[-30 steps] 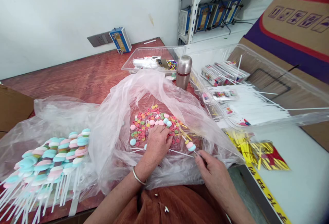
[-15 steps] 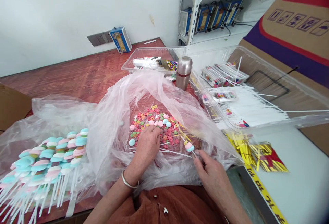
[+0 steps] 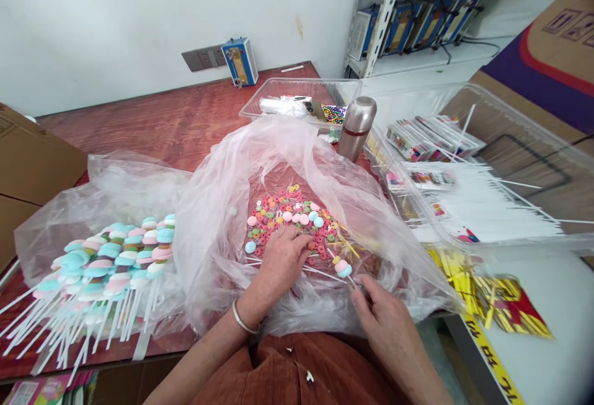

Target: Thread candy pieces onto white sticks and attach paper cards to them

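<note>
My right hand (image 3: 383,309) is closed around a white stick, held low over the plastic sheet. Threaded on that stick's upper part is a short stack (image 3: 342,267) of pink and blue puffy candies with a yellow ring above. My left hand (image 3: 285,256) reaches over a pile of colourful cereal rings (image 3: 320,249), its fingers bent together at the pile's right side; whatever is between the fingertips is hidden. Pink and blue candies (image 3: 304,219) lie among the rings. Loose white sticks (image 3: 320,274) rest in front of the pile.
Many finished candy sticks (image 3: 111,256) lie stacked at the left on clear plastic (image 3: 139,169). A steel flask (image 3: 357,126) stands behind the crumpled sheet (image 3: 223,157). At the right are a clear bin (image 3: 417,210) with white sticks and packs of yellow ties (image 3: 515,306).
The view has swung left, so the scene sits further right. My left hand has shifted toward the right side of the ring pile. My right hand still holds the stick.
</note>
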A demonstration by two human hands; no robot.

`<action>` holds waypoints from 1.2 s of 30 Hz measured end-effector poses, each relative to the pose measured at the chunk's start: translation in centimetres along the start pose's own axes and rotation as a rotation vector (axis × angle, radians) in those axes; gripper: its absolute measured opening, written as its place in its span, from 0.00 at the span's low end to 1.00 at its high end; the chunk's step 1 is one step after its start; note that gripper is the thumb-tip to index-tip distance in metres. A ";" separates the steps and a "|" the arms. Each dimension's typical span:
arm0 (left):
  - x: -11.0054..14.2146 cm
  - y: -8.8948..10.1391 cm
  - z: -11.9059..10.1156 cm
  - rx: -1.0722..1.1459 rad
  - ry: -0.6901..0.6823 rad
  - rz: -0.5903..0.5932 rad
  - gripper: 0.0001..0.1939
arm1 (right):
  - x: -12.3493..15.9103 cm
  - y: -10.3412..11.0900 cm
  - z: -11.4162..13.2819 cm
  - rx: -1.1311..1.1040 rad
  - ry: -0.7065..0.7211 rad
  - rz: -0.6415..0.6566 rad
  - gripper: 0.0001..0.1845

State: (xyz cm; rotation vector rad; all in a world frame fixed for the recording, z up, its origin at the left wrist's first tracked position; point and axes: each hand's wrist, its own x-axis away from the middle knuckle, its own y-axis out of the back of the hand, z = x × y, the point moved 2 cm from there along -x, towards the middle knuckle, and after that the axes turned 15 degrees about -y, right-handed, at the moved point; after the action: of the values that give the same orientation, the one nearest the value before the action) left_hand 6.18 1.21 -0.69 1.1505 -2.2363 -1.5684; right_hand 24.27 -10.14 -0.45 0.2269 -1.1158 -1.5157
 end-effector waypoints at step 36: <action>0.7 -0.1 -1.6 0.673 0.148 -0.238 0.07 | 1.5 -1.2 3.2 -0.682 -0.062 0.459 0.17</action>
State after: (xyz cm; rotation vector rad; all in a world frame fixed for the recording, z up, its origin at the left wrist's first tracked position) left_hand 6.66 -0.41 -0.30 1.6764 -2.6779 -0.7386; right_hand 20.83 -9.99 1.03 -0.5138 -0.5843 -1.3966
